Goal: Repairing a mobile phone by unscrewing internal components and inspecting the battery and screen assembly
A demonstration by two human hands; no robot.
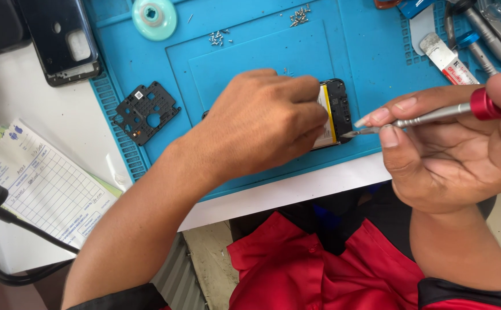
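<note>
- Covering most of the white bench, a wide blue silicone work mat [250, 40] with moulded ridges carries nearly everything in hand.
- Lying on that mat under the left hand [262, 129] is an opened black smartphone [337, 109], back side up, with its yellow-edged battery [326, 117] and lower black board cover exposed; the fingers are curled down and pressed together on the body, pinning it flat.
- Off the mat's upper left corner sits the removed dark plastic back cover [61, 37], so the shell is judged already off.
- Beside the mat's ridged left edge rests a detached black perforated inner frame plate [146, 112], another part evidently taken out.
- Pinched between thumb and fingers of the right hand [451, 149] is a slim silver precision screwdriver with a red collar [434, 115], its tip touching the phone's lower end.
- Scattered near the mat's top are two small heaps of tiny metal screws [299, 16], suggesting much unfastening is done, while the battery and lower cover are still in place.
- Left of everything lies a printed paper form [43, 183].
</note>
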